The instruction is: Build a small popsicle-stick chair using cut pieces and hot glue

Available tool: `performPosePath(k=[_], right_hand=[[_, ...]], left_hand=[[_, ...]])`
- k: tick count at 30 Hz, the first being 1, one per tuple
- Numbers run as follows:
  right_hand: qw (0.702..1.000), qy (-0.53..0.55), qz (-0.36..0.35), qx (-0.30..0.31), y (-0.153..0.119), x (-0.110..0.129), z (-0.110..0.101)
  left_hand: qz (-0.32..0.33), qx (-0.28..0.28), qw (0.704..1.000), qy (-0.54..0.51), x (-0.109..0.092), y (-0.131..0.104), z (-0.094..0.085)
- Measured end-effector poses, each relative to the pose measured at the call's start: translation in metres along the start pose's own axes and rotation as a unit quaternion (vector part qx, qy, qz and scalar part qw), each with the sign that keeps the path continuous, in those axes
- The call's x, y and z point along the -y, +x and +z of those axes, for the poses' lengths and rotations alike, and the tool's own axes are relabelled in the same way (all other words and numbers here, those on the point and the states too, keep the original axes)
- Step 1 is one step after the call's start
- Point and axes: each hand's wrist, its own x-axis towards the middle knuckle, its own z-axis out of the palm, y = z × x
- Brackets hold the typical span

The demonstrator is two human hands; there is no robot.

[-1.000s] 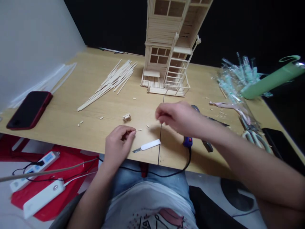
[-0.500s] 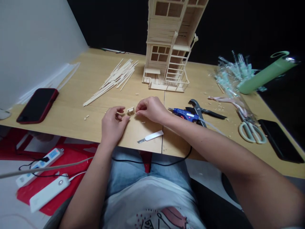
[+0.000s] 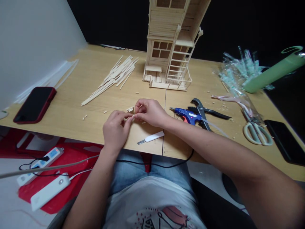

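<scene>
My left hand (image 3: 117, 128) and my right hand (image 3: 150, 112) meet at their fingertips over the table, both in a pinch. Between them is a tiny pale bit, perhaps a short wooden stick piece, mostly hidden by the fingers. Just behind the fingertips rests a small box-like wooden piece (image 3: 130, 110) built from short sticks. A white-handled craft knife (image 3: 152, 137) lies in front of my right hand. To the right of that hand lies a blue hot glue gun (image 3: 188, 115) with a red light on.
A wooden stick model house (image 3: 162, 63) stands at the back, beside a pile of thin sticks (image 3: 116, 76). Pliers (image 3: 201, 109), scissors (image 3: 257, 132), plastic packets (image 3: 238, 73) and a dark phone (image 3: 286, 140) lie right. A red-cased phone (image 3: 35, 104) lies left.
My left hand has come right and its fingers have closed, so both hands' fingertips now meet just in front of the small box-like piece. The camera view has shifted slightly.
</scene>
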Motion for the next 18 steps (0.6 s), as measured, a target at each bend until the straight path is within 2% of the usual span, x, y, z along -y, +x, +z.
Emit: performPosePath(k=[3, 6, 9, 11, 13, 16, 18], right_hand=[[1.0, -0.027, -0.013, 0.006, -0.006, 0.007, -0.005], [0.99, -0.137, -0.038, -0.008, -0.021, 0.018, -0.03], [0.962, -0.249, -0.018, -0.111, -0.048, 0.023, -0.075], [0.939, -0.281, 0.034, -0.194, -0.073, 0.018, -0.111], [0.909, -0.314, 0.118, -0.245, -0.104, 0.007, -0.145], [0.861, -0.373, 0.236, -0.251, -0.15, -0.014, -0.181], [0.847, -0.386, 0.273, -0.245, -0.174, -0.026, -0.192]], left_hand=[[0.0, 0.018, 1.0, 0.01, 0.0, 0.001, -0.001], [-0.017, 0.026, 0.999, 0.02, -0.001, -0.001, -0.007], [-0.057, 0.017, 0.998, 0.008, 0.0, -0.007, -0.017], [-0.092, 0.014, 0.996, -0.006, 0.0, -0.012, -0.022], [-0.127, 0.004, 0.992, -0.016, 0.001, -0.017, -0.024], [-0.171, 0.016, 0.985, -0.026, 0.001, -0.021, -0.021], [-0.177, 0.02, 0.984, -0.026, 0.0, -0.022, -0.018]])
